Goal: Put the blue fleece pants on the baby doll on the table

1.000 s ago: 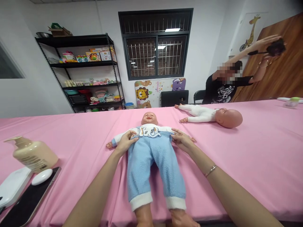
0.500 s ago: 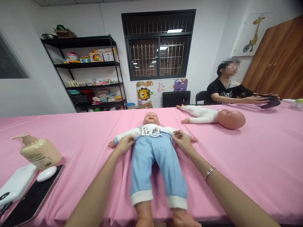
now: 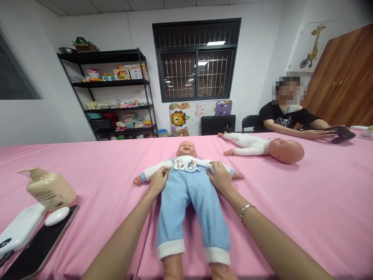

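Both hands slid inward along the waistband: left hand & right hand each kept a pinch grip on the doll's blue trousers, now pulled up snug to the bib.

Baby doll flat on back, centre of frame, head toward window, smiling face up. White top with elephant print, fuzzy light-blue pants with white cuffs. Arms spread sideways, bare feet at bottom edge.
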A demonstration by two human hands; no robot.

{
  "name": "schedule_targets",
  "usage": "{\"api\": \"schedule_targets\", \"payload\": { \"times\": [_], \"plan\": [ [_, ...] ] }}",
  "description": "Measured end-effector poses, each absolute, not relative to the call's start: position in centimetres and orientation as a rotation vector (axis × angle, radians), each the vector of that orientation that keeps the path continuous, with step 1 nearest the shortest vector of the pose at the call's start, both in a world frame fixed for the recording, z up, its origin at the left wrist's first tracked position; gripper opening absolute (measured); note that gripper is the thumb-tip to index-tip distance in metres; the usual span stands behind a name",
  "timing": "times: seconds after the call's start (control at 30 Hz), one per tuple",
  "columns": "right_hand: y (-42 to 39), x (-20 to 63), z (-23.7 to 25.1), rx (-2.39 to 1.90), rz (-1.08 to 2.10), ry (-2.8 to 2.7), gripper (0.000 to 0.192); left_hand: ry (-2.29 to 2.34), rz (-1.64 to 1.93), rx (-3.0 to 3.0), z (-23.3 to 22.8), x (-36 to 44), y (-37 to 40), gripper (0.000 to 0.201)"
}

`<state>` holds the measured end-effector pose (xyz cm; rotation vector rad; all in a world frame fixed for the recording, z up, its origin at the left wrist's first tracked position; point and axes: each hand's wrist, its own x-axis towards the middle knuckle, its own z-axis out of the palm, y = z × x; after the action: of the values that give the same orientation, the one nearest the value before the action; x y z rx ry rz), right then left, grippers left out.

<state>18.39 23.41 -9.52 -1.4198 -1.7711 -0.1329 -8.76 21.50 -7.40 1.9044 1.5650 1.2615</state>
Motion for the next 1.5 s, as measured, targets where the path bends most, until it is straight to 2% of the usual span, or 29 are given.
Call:
{"api": "schedule_targets", "payload": {
  "times": [0.1,0.2,0.33,0.5,0.57,0.7,0.93,1.03,1.17,1.23,1.3,1.4,1.5],
  "plan": [
    [23.5,18.2,-9.3,-1.42,-0.162,-1.746,0.02,1.555,1.26,1.889,-7.5,-8.6,21.5,0.02],
    [23.2,18.2,-9.0,-1.366,-0.032,-1.733,0.016,1.529,1.257,1.888,-7.6,-8.7,21.7,0.021],
    [22.6,18.2,-8.7,-1.282,0.156,-1.647,0.027,1.497,1.26,1.89,-7.8,-8.8,21.8,0.021],
    [22.4,18.0,-8.6,-1.214,-0.05,-1.681,0.012,1.494,1.242,1.888,-7.8,-8.9,21.8,0.021],
    [22.4,17.9,-8.6,-1.231,-0.078,-1.724,0.012,1.506,1.237,1.893,-7.8,-8.9,21.9,0.02],
    [22.5,17.6,-8.7,-1.269,-0.044,-1.751,0.023,1.519,1.238,1.898,-8.0,-8.9,22.1,0.02],
    [22.8,18.6,-8.8,-1.477,0.127,-1.789,0.017,1.522,1.22,1.92,-8.0,-8.9,22.0,0.021],
    [23.0,19.0,-8.6,-1.486,0.352,-1.693,0.013,1.535,1.205,1.928,-7.8,-8.9,21.8,0.021],
    [23.2,19.2,-8.5,-1.331,1.013,-1.301,0.015,1.53,1.186,1.919,-7.7,-8.9,21.7,0.021],
    [23.3,19.3,-8.7,-1.241,1.186,-1.159,0.017,1.528,1.192,1.922,-7.8,-9.0,21.8,0.021],
    [23.6,19.5,-9.1,-1.194,1.106,-1.229,0.018,1.524,1.199,1.923,-8.0,-9.0,21.9,0.021],
    [23.9,19.6,-9.9,-1.221,0.739,-1.515,0.019,1.506,1.197,1.926,-8.2,-9.1,22.0,0.022],
    [24.0,19.4,-10.5,-1.296,0.558,-1.643,0.019,1.507,1.197,1.927,-8.3,-9.2,22.0,0.022]
  ]
}}
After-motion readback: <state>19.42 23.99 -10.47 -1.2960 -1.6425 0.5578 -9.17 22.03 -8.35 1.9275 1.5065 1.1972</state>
